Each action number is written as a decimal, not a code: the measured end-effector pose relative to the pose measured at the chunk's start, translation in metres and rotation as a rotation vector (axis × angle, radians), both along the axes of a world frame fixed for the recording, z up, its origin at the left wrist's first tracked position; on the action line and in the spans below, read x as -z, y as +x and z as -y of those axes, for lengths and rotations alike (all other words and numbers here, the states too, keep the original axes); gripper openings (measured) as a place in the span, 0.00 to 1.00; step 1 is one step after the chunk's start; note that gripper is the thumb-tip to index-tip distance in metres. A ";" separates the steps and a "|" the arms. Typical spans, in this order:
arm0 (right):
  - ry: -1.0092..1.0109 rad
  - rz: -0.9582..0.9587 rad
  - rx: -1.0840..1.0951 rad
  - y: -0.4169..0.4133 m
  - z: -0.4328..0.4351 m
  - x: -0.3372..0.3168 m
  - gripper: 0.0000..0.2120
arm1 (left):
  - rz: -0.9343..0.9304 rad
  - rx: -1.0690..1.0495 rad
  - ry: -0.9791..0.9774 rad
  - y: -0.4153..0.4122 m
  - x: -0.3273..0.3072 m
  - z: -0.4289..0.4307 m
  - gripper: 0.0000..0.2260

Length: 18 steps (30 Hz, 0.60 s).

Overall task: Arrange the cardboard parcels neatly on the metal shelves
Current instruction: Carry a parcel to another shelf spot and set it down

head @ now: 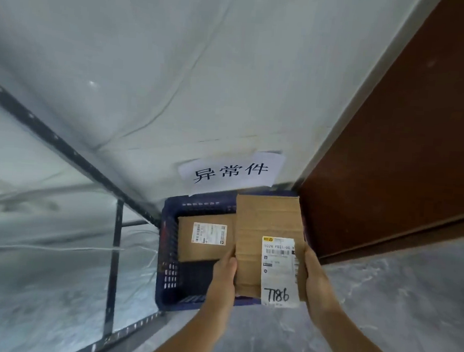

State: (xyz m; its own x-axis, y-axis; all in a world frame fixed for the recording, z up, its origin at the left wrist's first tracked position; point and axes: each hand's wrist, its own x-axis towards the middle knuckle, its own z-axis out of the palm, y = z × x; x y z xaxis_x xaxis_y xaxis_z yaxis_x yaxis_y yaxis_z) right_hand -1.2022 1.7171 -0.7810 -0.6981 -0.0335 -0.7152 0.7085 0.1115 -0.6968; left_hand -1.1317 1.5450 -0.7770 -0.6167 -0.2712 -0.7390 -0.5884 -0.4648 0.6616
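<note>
A flat cardboard parcel (263, 227) with a white shipping label marked "T186" is held over the right side of a dark blue plastic basket (168, 254) on the floor. My left hand (225, 269) grips its left edge and my right hand (316, 275) grips its right edge. A second cardboard parcel (203, 253) with a small white label lies inside the basket, partly hidden under the held one. The metal shelf frame (115, 255), wrapped in clear plastic sheeting, stands at the left.
A paper sign (231, 171) with black characters is stuck on the white wall above the basket. A brown wooden door (405, 160) stands at the right. The floor (394, 311) is grey and marbled.
</note>
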 end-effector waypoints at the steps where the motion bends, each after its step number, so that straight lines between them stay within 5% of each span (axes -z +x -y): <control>1: 0.028 0.021 -0.028 -0.011 0.000 0.011 0.21 | 0.029 0.006 -0.018 -0.008 0.016 0.000 0.11; 14: 0.291 0.035 -0.208 -0.113 0.001 0.213 0.15 | 0.243 0.015 0.006 -0.099 0.215 -0.016 0.39; 18: 0.324 0.055 -0.181 -0.122 0.007 0.280 0.19 | 0.210 0.054 -0.024 -0.112 0.263 -0.023 0.26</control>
State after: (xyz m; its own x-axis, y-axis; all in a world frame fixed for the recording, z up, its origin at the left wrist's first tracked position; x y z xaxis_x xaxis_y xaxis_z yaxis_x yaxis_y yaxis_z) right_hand -1.3238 1.7101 -1.0605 -0.6618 0.0816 -0.7452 0.6925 0.4472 -0.5661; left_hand -1.2440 1.5683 -1.0405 -0.4638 -0.2610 -0.8466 -0.7383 -0.4143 0.5322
